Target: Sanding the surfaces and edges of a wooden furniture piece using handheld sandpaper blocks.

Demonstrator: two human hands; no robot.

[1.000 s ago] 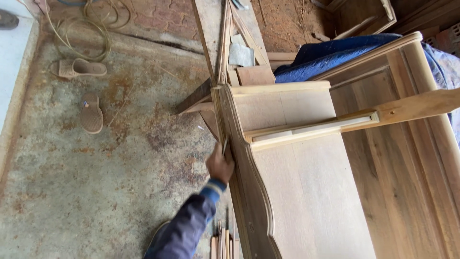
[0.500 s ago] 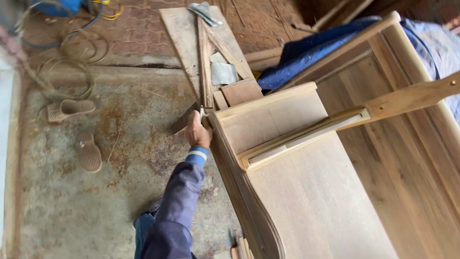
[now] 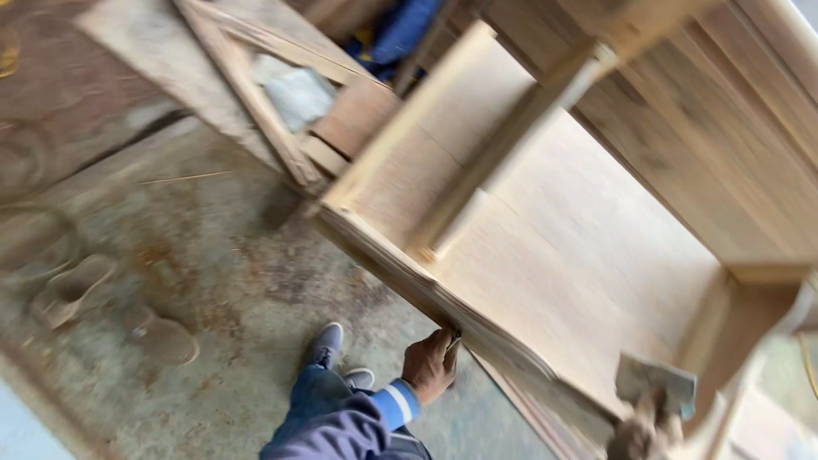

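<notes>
- Looking down through the head camera, a large unfinished wooden furniture piece (image 3: 545, 255) is seen lying across the frame, its pale panel facing up and the whole picture smeared by motion blur.
- The left hand (image 3: 431, 366) is pressed against the curved side edge (image 3: 400, 273) of the furniture piece, with the fingers (image 3: 445, 345) curled at the wood; whether anything is gripped in them cannot be told through the blur.
- A dark blue sleeve (image 3: 341, 426) with a lighter blue and white cuff is seen leading up to that hand.
- The right hand (image 3: 637, 436) is seen low at the right, closed around a flat grey pad (image 3: 656, 383), which is held against the lower end of the panel.
- A wooden rail (image 3: 503, 145) is laid diagonally across the upper part of the panel.
- A grey shoe (image 3: 326, 345) is planted on the stained concrete floor (image 3: 213, 290), just beside the left hand.
- Two sandals (image 3: 111, 311) are seen lying on the floor, well apart from the furniture.
- Loose planks (image 3: 247, 94) are stacked beyond the far corner, with blue cloth (image 3: 400, 30) behind them.
</notes>
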